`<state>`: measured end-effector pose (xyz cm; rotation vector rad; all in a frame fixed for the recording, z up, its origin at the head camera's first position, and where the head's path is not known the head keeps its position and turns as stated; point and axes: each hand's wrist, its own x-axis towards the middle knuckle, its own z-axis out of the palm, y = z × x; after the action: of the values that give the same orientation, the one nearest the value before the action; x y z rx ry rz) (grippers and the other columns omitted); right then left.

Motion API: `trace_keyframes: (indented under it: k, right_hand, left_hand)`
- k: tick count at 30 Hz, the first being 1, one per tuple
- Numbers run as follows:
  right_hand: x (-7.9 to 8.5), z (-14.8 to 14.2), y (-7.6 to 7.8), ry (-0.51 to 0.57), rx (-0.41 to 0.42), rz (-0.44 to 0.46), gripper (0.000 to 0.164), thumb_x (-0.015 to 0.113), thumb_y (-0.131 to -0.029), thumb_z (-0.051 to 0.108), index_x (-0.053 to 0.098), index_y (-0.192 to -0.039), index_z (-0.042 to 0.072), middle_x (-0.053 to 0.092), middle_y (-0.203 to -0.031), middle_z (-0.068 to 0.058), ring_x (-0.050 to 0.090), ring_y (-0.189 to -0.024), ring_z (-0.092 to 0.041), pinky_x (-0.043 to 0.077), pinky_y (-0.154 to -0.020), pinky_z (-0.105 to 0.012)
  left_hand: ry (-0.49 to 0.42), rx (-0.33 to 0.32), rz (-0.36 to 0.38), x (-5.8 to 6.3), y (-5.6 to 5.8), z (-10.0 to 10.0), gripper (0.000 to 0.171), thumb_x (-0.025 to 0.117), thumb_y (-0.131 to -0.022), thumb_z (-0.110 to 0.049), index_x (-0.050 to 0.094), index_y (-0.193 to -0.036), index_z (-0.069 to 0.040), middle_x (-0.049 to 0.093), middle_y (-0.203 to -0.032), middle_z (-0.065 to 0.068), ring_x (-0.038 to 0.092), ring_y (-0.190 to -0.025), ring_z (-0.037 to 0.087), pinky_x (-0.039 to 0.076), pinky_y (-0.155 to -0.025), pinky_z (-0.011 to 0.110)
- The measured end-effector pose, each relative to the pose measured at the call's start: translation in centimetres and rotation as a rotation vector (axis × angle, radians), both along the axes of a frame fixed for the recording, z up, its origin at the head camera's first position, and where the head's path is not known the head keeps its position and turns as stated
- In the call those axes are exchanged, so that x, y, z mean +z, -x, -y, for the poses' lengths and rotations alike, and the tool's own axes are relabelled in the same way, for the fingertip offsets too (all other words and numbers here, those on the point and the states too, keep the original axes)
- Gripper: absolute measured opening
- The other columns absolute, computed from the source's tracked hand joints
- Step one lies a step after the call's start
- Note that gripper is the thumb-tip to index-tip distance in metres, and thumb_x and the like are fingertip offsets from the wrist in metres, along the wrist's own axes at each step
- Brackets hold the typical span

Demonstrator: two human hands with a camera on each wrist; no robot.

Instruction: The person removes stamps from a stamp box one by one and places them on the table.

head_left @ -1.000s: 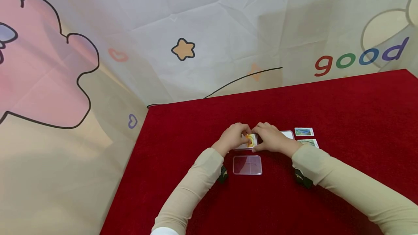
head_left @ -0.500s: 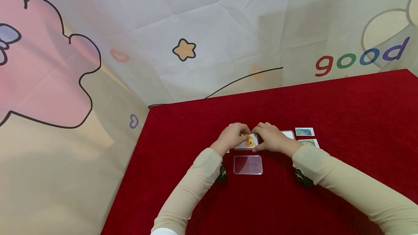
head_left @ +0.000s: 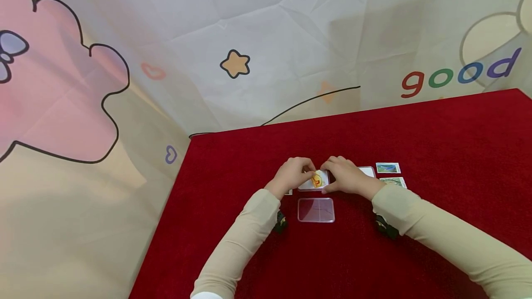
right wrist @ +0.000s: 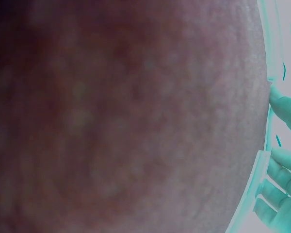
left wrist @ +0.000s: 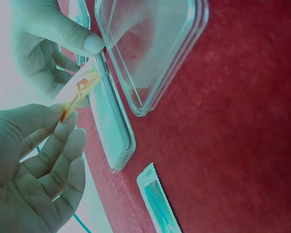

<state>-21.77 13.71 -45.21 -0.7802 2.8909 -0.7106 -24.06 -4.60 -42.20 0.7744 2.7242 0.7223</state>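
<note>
In the left wrist view my left hand (left wrist: 34, 165) pinches a small postage stamp (left wrist: 81, 92) with a serrated edge and an orange-yellow picture, between thumb and forefinger. The stamp is over a shallow clear plastic case (left wrist: 111, 133) with a white inside, its right part over the case in the head view (head_left: 319, 179). My right hand (head_left: 344, 176) grips the right end of that case, thumb on the near edge and fingers on the far edge. Nearer to me lies a clear rectangular plastic lid (head_left: 316, 210). The right wrist view mostly shows blurred cloth, with the right hand (right wrist: 286, 179) at its edge.
A second white-filled case (head_left: 367, 170) sits behind the right hand. To its right lie two stamps, a blue-green landscape (head_left: 388, 168) and a greenish one (head_left: 395, 182) partly covered by the sleeve. Another stamp (head_left: 289, 192) lies beside the left wrist. Red cloth (head_left: 232, 165) covers the table.
My left hand has drawn slightly left, so more of the case and stamp shows. The stamp beside the left wrist has come into view. The right hand keeps its place.
</note>
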Motion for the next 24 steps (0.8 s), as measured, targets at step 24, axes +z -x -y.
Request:
trace_keyframes:
  k: [24]
  right_hand:
    - [0.2,0.0,0.0,-0.005,-0.008,0.015,0.055,0.081,-0.073,0.03,0.062,-0.114,-0.002,0.059,-0.112,-0.018,0.052,-0.106,-0.036,0.041,-0.089,-0.052]
  left_hand:
    - [-0.224,0.239,0.079,-0.1,0.1,1.5,0.013,0.064,-0.09,-0.013,0.072,-0.093,-0.003,0.07,-0.091,0.011,0.061,-0.073,0.014,0.047,-0.061,0.02]
